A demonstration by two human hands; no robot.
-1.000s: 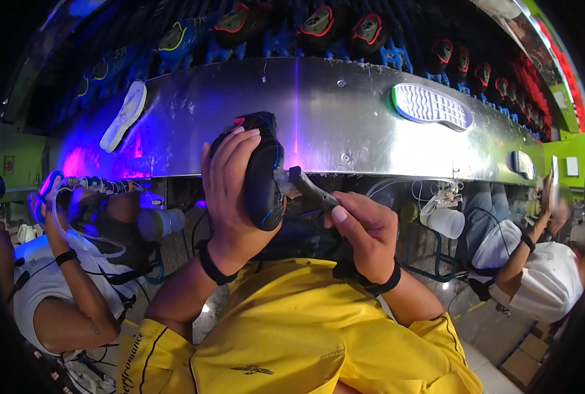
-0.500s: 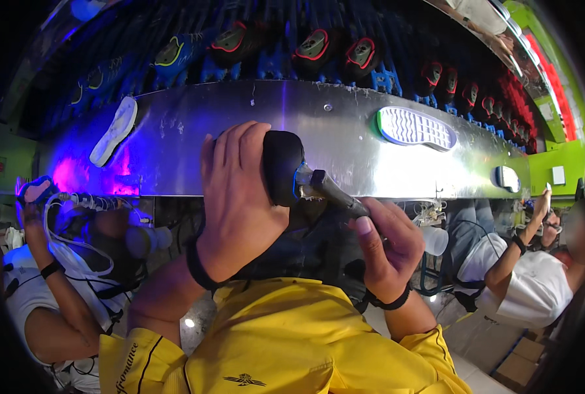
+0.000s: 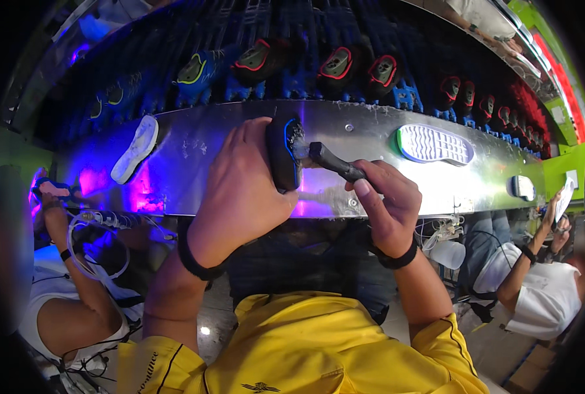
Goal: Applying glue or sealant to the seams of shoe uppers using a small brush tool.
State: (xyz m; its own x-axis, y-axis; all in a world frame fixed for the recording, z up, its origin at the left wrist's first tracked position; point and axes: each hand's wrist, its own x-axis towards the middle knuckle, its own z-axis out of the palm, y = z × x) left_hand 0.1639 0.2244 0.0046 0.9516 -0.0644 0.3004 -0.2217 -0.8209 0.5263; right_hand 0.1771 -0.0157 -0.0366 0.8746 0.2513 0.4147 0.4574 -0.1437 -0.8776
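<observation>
Black shoe [image 3: 280,154] is gripped by L hand [image 3: 240,177] at 12 o'clock, over the table [image 3: 374,125], prob. tipped so its bottom faces the brush [image 3: 335,163] at 3 o'clock. Brush is pinched by R hand [image 3: 392,203], maybe b/c it's steered easier so.

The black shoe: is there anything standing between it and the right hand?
Only the dark brush that the right hand holds, its head at the underside of the black shoe. Nothing else visible stands between them.
</observation>
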